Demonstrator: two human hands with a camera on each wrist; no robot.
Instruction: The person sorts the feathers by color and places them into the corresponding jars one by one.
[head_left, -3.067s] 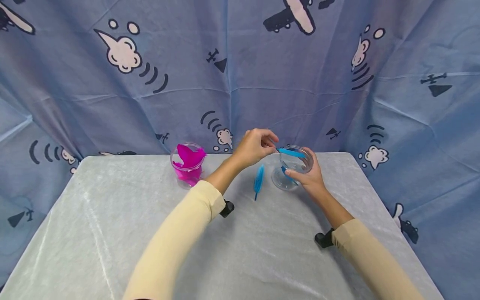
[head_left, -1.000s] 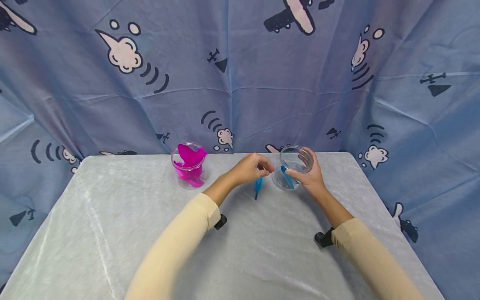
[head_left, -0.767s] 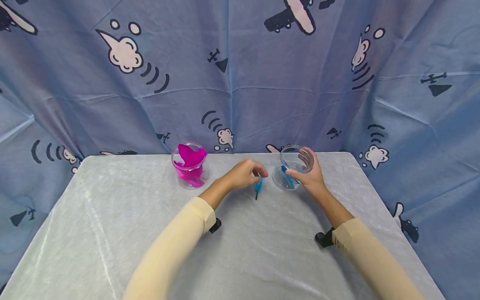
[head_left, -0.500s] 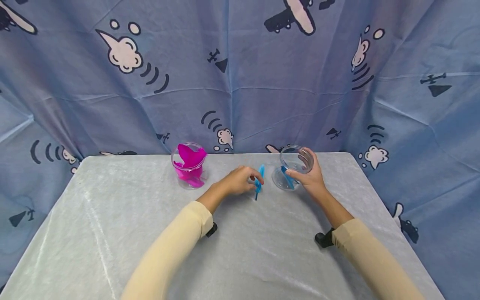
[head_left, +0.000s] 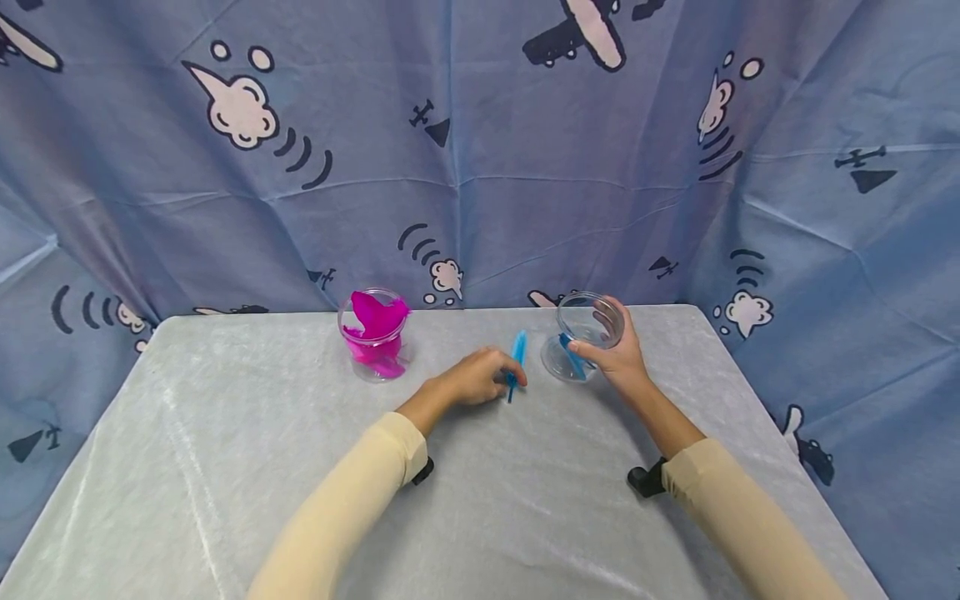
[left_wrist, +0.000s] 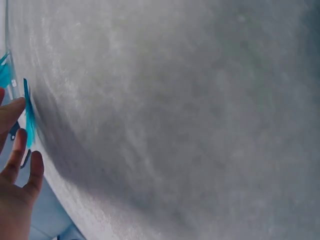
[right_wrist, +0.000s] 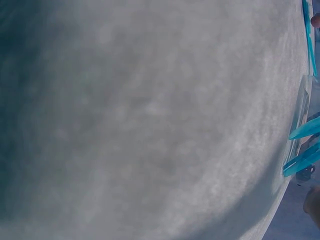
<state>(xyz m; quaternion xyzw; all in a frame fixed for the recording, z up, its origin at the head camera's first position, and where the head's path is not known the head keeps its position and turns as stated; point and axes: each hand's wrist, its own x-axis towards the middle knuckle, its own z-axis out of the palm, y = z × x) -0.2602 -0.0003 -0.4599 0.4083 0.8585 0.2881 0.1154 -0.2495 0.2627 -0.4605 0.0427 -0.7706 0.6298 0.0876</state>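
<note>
A blue feather (head_left: 519, 348) lies on the cloth between the hands. The left hand (head_left: 483, 375) reaches over it near its quill end, fingers bent downward. In the left wrist view, that hand's fingers are spread beside the feather (left_wrist: 29, 115), not clearly touching it. The right hand (head_left: 617, 346) grips a clear jar (head_left: 558, 364) by its side, thumb in front and fingers behind. Inside the jar there are blue feathers (head_left: 573, 358), two of them visible in the right wrist view. Farther left stands a second clear jar (head_left: 392, 367) holding magenta feathers (head_left: 377, 321).
Everything stands on a table with a pale grey cloth (head_left: 225, 458). A blue patterned curtain (head_left: 360, 242) hangs right behind the table's back edge. Small black wrist cameras show beneath both sleeves.
The left hand pinched a blue feather over the right jar's mouth, let it go inside, then moved left and down to the feather on the cloth. The right hand stayed on its jar.
</note>
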